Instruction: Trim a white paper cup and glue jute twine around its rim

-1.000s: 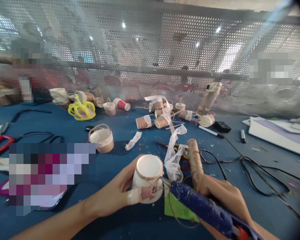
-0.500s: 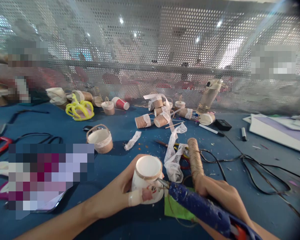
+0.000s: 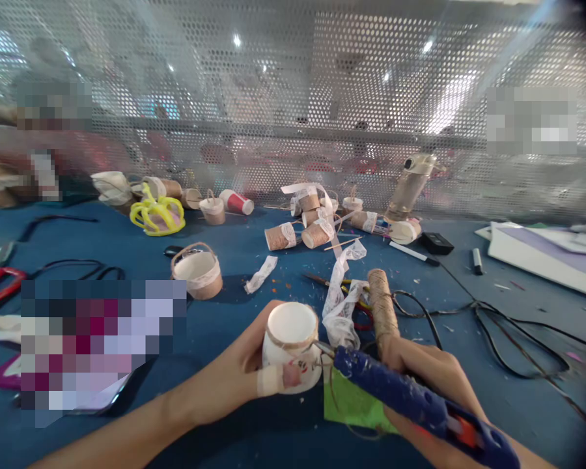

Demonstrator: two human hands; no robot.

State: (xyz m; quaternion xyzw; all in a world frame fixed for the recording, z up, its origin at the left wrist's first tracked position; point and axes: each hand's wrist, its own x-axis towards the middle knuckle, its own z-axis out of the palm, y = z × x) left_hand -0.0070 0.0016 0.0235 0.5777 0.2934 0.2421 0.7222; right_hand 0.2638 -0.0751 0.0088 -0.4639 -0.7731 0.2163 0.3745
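My left hand (image 3: 254, 371) is wrapped round a white paper cup (image 3: 293, 358), a pale bandage on its thumb. The cup stands mouth up with a slight tilt, and jute twine (image 3: 289, 343) circles it just below the rim. In my right hand (image 3: 420, 371) is a blue glue gun (image 3: 395, 384), its metal nozzle at the twine on the cup's right side. A roll of twine (image 3: 381, 303) rises from the fingers of the same hand; how they grip it is partly hidden. Green paper (image 3: 351, 404) lies beneath the glue gun.
White lace ribbon (image 3: 339, 312) lies over scissors (image 3: 364, 316) beyond the cup. A twine-wrapped cup basket (image 3: 198, 273) stands to the left. Several decorated cups (image 3: 317, 231) lie by the perforated screen (image 3: 273, 98). Black cables (image 3: 512, 332) loop at right; red-handled pliers (image 3: 2, 283) lie far left.
The cup has shifted slightly right in my left hand and turned a little. The glue gun has moved slightly right with it, its nozzle still at the twine.
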